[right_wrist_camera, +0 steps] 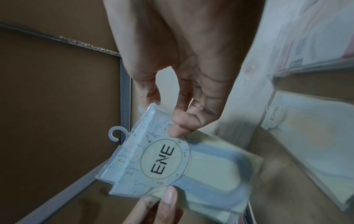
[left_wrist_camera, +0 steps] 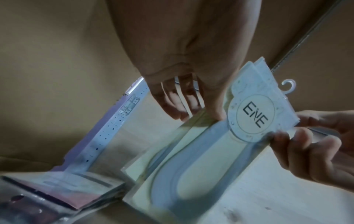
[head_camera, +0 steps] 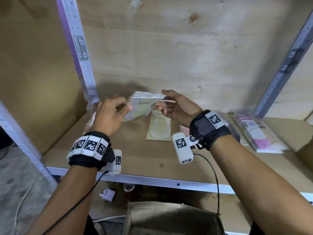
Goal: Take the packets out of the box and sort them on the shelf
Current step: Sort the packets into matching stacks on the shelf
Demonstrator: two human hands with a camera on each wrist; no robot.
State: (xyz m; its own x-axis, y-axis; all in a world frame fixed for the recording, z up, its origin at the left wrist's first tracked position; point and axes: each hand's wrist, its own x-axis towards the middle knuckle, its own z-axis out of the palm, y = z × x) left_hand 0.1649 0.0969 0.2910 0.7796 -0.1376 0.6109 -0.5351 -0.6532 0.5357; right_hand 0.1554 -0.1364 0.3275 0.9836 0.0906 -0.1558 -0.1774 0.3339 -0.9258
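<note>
Above the open box point(head_camera: 172, 217), the left hand point(head_camera: 108, 114) and right hand point(head_camera: 176, 107) each pinch 1 light, slippery, flexible packet point(head_camera: 142, 106) held over the shelf point(head_camera: 135, 160), best gripped at its stiffer header card.

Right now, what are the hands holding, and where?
Both hands grip one ENE packet: right hand pinches its header corner, left hand its opposite side edge.

Left hand point(left_wrist_camera: 191, 84) at top centre, fingers down on clear "ENE" packet point(left_wrist_camera: 191, 159). Right hand point(left_wrist_camera: 314, 145) pinches its header at right edge. More packets point(left_wrist_camera: 57, 194) lower left. Perforated shelf upright point(left_wrist_camera: 114, 128) behind.
</note>
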